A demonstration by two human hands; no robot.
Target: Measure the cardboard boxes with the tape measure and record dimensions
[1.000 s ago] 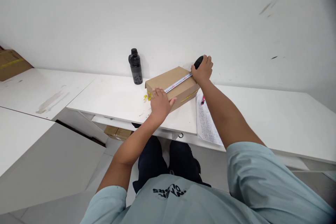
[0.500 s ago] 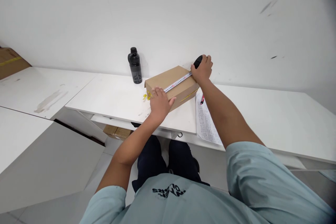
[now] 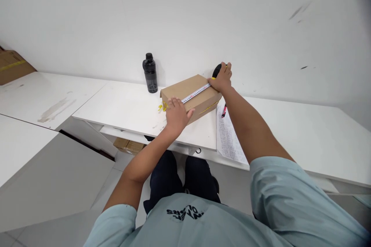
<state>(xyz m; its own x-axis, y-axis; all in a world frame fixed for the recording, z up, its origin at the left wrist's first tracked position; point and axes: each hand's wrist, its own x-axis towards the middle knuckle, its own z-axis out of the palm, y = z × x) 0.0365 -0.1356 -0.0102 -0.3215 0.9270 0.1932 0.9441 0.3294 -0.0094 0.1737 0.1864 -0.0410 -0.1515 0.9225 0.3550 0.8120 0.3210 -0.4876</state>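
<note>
A brown cardboard box (image 3: 185, 85) lies at an angle on the white desk. The pale, numbered blade of a tape measure (image 3: 197, 92) stretches along its top. My left hand (image 3: 177, 115) is at the box's near left end, its fingers holding the blade's end against the box and its thumb along the side. At the far right end, my right hand (image 3: 222, 80) is wrapped round the black tape case (image 3: 216, 70). The hook of the blade is hidden under my left fingers. Yellow strapping bits (image 3: 162, 107) stick out at the left end.
A dark shaker bottle (image 3: 150, 74) stands left of the box by the wall. Right of the box lie a written sheet (image 3: 228, 139) and a red-and-black pen (image 3: 224, 110). Small cartons (image 3: 129, 146) sit below the desk; another carton (image 3: 13, 67) is far left.
My right hand and the tape case have shifted slightly left and down, and some yellow of the case now shows. My left hand stays at the box's left end.
</note>
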